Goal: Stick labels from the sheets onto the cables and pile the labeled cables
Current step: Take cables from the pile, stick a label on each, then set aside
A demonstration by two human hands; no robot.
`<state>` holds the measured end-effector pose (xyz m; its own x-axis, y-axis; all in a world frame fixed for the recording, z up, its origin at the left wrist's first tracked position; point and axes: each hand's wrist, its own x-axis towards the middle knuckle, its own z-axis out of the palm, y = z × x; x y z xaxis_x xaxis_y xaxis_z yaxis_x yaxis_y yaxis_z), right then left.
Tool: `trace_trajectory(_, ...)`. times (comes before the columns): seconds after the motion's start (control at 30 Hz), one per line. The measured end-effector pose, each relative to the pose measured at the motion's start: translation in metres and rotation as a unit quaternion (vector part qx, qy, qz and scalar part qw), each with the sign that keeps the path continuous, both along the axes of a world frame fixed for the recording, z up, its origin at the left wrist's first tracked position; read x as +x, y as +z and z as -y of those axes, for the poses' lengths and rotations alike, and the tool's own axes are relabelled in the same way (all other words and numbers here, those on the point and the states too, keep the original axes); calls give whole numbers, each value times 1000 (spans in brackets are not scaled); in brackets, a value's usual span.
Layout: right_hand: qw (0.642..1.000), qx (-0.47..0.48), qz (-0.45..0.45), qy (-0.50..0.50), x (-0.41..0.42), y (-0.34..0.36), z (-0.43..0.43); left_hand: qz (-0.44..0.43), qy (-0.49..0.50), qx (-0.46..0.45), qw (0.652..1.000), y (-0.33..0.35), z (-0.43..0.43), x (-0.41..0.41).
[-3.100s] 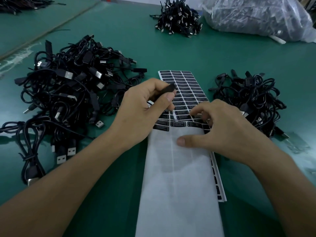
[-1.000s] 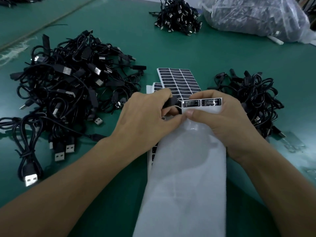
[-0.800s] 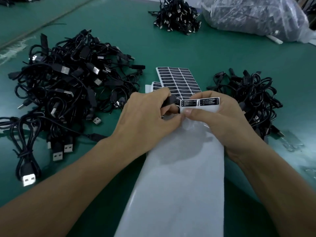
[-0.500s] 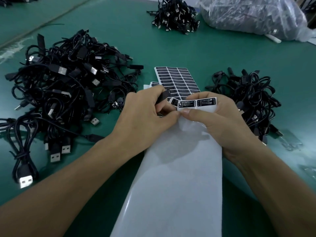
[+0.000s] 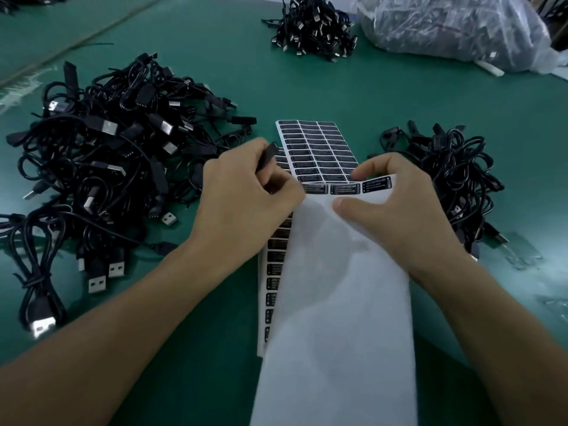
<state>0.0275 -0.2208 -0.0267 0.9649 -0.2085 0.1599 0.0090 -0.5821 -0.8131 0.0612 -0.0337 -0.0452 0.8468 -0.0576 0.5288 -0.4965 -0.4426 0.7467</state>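
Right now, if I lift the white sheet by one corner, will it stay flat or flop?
Probably floppy: the sheet bends over where the right hand pinches it and sags toward the table. Likely light, since a pinch holds its top edge up. The labels along that edge might lift if it bends sharply.

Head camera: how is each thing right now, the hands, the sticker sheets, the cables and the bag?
left hand: grips a black cable end, fingertips at the lifted labels.
right hand: pinches the top sheet.
top sheet: lifted, bent at a row of three labels.
lower sheet: lying flat underneath, labels on.
left cable pile: big loose heap, untouched.
right cable pile: smaller heap, untouched.
far cable pile: untouched.
plastic bag: lying down, filled.
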Motion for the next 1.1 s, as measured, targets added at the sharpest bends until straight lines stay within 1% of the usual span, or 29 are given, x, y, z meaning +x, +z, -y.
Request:
trace_trajectory(0.07, 998, -66, 3, 18, 0, -3, 1, -10, -5, -20, 1000, 3, -1, -1)
trace_trajectory(0.17, 991, -125, 17, 39, 0, -6, 0, -36, -7, -31, 999, 5, 0, -4)
trace_trajectory(0.23, 978, -198, 67, 28, -1, -7, -1, -45, -1, -25, 999, 3, 2, -4)
trace_trajectory(0.3, 953, -275, 131, 4, -4, -5, -4, -50, -1, -23, 999, 2, 3, -4)
trace_trajectory(0.37, 942, -286, 173, 18, -6, -4, -9, -56, -5, -23, 998, 3, 5, -5)
trace_trajectory(0.5, 944, -244, 210, 73, -6, -7, -25, -57, 0, -22, 998, 8, 7, -8)
trace_trajectory(0.63, 944, -238, 224, 40, -5, -9, -28, -51, 12, -24, 998, 9, 9, -10)
trace_trajectory(0.73, 947, -240, 212, 33, -5, -8, -28, -53, 15, -24, 998, 9, 10, -11)
trace_trajectory(0.87, 948, -238, 204, 45, -6, -7, -29, -84, 6, -20, 996, 9, 12, -14)
trace_trajectory(0.93, 954, -216, 204, 44, -7, -6, -26, -104, -10, -14, 994, 10, 12, -15)
trace_trajectory(1.0, 969, -153, 189, 33, -6, -5, -23, -123, -39, -21, 991, 10, 11, -16)
trace_trajectory(1.07, 984, -16, 174, 23, -4, -3, -20, -144, -64, -22, 987, 12, 10, -17)
trace_trajectory(1.1, 983, 69, 169, 23, -3, -1, -20, -148, -75, -23, 986, 12, 10, -18)
